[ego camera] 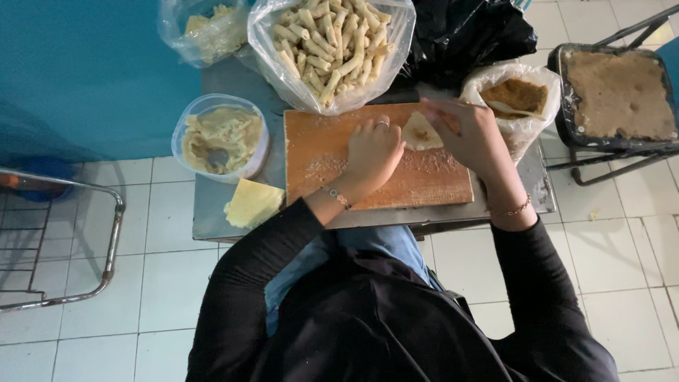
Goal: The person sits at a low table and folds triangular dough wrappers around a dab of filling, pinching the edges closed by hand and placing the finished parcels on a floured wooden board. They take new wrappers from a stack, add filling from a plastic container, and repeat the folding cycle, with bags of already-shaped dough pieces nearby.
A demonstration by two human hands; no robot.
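- The left hand [373,152] lies flat and open on the board [318,152], fingertips pinning the near edge of the wrapper [420,132] so it cannot slide.
- The right hand [468,133] curls loosely over the wrapper's far edge; whether it pinches the edge I cannot tell.
- The filling bag [516,99] sits just right of the board, within easy reach.
- Finished rolls [332,42] fill a bag behind the board, clear of the working space.

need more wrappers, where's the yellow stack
In the head view the yellow stack lies on the table's front left corner, just below the tub and left of the board.
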